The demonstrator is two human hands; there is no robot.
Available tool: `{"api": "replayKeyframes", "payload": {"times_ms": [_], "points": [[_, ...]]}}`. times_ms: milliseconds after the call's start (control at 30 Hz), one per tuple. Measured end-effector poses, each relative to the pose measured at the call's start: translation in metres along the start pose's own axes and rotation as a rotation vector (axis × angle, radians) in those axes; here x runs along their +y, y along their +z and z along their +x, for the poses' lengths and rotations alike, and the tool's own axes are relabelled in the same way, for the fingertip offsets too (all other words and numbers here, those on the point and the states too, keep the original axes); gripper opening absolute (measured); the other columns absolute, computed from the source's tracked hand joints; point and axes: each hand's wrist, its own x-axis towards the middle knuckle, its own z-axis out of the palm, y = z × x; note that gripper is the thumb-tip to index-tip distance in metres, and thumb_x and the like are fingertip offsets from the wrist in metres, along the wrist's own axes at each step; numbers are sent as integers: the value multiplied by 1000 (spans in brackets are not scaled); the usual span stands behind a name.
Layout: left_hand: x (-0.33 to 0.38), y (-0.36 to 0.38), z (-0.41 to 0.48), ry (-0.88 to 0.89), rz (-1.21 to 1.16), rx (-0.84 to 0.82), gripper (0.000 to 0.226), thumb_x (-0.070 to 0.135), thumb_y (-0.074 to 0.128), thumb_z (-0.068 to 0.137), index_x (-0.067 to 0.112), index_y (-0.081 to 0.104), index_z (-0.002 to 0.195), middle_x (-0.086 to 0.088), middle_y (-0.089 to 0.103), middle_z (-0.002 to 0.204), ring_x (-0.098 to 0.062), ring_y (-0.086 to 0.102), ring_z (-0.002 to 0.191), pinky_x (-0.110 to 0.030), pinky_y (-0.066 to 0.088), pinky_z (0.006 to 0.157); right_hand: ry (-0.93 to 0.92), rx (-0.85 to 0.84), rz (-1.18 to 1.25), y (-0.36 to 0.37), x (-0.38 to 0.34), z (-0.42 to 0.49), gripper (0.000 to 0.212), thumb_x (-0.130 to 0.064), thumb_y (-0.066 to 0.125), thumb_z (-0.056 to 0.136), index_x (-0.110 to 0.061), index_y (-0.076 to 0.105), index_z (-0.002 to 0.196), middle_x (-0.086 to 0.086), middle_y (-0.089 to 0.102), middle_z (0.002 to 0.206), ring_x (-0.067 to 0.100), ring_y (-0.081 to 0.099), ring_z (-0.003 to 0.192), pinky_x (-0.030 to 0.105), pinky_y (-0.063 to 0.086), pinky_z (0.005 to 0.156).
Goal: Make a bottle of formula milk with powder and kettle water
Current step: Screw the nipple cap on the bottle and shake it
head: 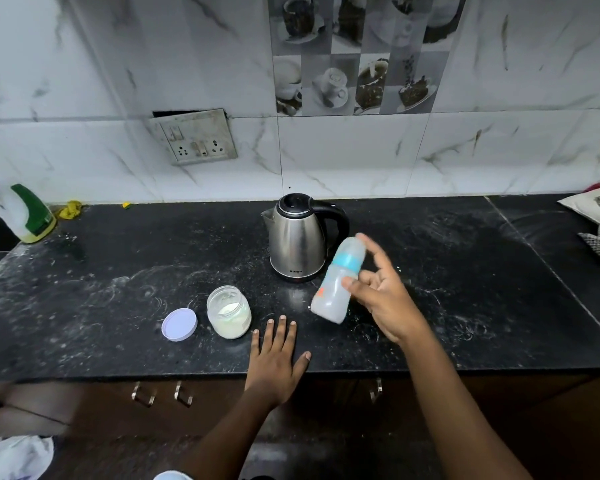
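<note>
Right hand [385, 299] grips tilted, blurred translucent baby bottle [338, 282] with blue collar, mid-air just right of steel electric kettle [297, 237]. Left hand [278, 358] flat, released, on black speckled worktop [118, 289]. Risks: loose hold drops bottle; collar leaks; open glass powder jar [228, 311] knocked.

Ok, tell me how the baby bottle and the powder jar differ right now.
The powder jar stands upright on the counter; the baby bottle is tilted, held by the right hand. The jar is open, its lid lying beside it; the bottle has its blue-ringed top on. The jar is squat and wide, the bottle tall and slim. Both are translucent with whitish contents.
</note>
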Motion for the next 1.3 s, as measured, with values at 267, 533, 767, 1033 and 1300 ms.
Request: {"api": "replayKeyframes", "payload": {"times_ms": [267, 533, 767, 1033, 1300], "points": [[0, -1, 0, 7, -6, 0, 92, 76, -10, 92, 24, 7, 166, -3, 0, 174, -27, -6, 160, -50, -12, 124, 38, 49, 1, 5, 7, 1, 84, -3, 66, 97, -38, 26, 162, 12, 76, 120, 25, 71, 117, 53, 48, 111], [-1, 1, 1, 10, 7, -4, 91, 75, -9, 92, 24, 6, 166, -3, -1, 174, -28, -6, 161, -50, -12, 124, 20, 94, 69, 6, 1, 2, 82, -7, 68, 95, -36, 28, 161, 12, 76, 120, 26, 70, 119, 48, 53, 106], [-1, 3, 2, 1, 14, -5, 86, 73, 1, 98, 23, 20, 165, -5, 14, 173, -30, 9, 160, -51, -6, 124, 23, 76, 71, 6, -2, 2, 77, -2, 64, 97, -34, 32, 160, 18, 74, 122, 25, 71, 115, 45, 56, 104], [-1, 4, 2, 5, 29, -12, 81, 70, 9, 101, 21, 28, 163, -7, 23, 171, -32, 18, 158, -50, -5, 123, 25, 45, 85, 9, -2, 2, 79, -8, 68, 94, -37, 33, 158, 13, 76, 119, 29, 69, 120, 50, 54, 106], [-1, 4, 1, 7, 42, -8, 84, 72, 2, 99, 23, 16, 165, -4, 10, 173, -29, 3, 160, -48, -15, 123, 4, 75, 146, 7, -5, 3, 80, -8, 69, 92, -36, 33, 157, 15, 75, 119, 32, 70, 118, 51, 60, 93]]}}
